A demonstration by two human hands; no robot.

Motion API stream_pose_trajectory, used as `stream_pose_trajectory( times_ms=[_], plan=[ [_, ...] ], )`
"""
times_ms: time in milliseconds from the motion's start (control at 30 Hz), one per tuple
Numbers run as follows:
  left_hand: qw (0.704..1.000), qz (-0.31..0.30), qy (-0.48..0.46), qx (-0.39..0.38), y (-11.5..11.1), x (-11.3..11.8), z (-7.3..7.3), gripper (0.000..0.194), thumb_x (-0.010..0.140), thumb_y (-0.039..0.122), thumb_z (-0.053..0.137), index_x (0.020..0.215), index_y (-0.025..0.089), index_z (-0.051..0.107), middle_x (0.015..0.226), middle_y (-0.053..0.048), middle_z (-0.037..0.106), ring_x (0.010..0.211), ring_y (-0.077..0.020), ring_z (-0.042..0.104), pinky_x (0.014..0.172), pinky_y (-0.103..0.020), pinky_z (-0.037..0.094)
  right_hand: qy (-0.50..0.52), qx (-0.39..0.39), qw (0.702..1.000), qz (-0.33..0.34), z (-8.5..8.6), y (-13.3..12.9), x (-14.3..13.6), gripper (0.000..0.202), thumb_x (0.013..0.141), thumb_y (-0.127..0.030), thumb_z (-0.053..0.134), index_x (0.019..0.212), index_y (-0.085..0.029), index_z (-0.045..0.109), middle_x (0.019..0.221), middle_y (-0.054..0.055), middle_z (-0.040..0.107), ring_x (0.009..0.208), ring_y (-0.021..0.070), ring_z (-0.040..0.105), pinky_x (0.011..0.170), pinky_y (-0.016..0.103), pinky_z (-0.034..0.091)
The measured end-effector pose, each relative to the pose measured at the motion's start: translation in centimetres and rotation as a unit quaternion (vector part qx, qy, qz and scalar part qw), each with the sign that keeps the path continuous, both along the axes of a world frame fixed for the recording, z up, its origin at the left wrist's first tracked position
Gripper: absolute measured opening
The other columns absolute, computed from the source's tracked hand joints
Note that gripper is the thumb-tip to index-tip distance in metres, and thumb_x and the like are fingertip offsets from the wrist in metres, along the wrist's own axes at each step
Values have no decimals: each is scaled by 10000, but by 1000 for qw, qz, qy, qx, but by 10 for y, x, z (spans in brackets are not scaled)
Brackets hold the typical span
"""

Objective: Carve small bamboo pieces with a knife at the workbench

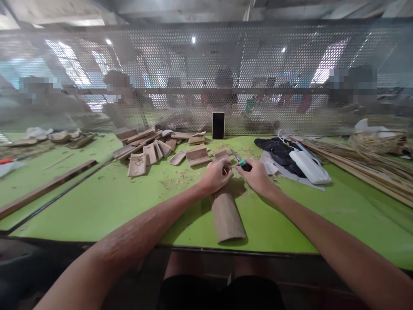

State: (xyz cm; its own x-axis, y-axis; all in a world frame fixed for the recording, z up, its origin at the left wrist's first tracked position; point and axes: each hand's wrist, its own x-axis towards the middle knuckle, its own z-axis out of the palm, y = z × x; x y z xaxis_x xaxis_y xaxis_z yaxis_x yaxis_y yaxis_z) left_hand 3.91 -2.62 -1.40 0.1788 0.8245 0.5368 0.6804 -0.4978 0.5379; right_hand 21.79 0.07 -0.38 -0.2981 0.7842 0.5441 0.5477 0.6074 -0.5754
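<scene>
Forearms (138,232) at lower corners; left hand (215,175) seems to pinch thin sliver (232,166), right hand (256,174) grasps knife (242,163); curved wood piece (226,213) lower centre; knife slip could cut nearby left fingers

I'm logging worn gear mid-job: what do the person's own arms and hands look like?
The left hand and right hand are ungloved; any rings would be too small to judge. The left arm and right arm show no sleeve, watch or bracelet.
</scene>
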Motion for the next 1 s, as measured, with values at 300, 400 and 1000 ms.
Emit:
stream_pose_trajectory(
  times_ms=[300, 400, 1000],
  plan=[
    [1000, 4, 16, 18, 4, -2, -5, 75, 826, 127, 619, 815, 136, 693, 734, -31, 682, 644, -122, 538, 629, -231, 407, -12, -11, 999, 34, -1, -5, -2, 178, 804, -341, 602, 745, -177, 637, 689, 47, 641, 669, 197, 559, 621, 302, 406],
    [999, -1, 16, 29, 5, -2, -7, 107, 839, 119, 584, 801, 140, 682, 708, -21, 658, 628, -117, 513, 622, -229, 399, -16, -10, 999, 39, -1, -6, -4, 148, 798, -313, 601, 734, -183, 632, 683, 41, 640, 671, 193, 559, 620, 297, 407],
    [999, -20, 10, 41, 5, -3, -7, 112, 835, 117, 626, 869, 142, 730, 792, -44, 722, 678, -132, 599, 664, -240, 455, -8, -6, 1000, 24, -3, 0, -3, 165, 790, -329, 608, 736, -179, 652, 682, 49, 654, 649, 194, 563, 602, 302, 410]
  ],
)
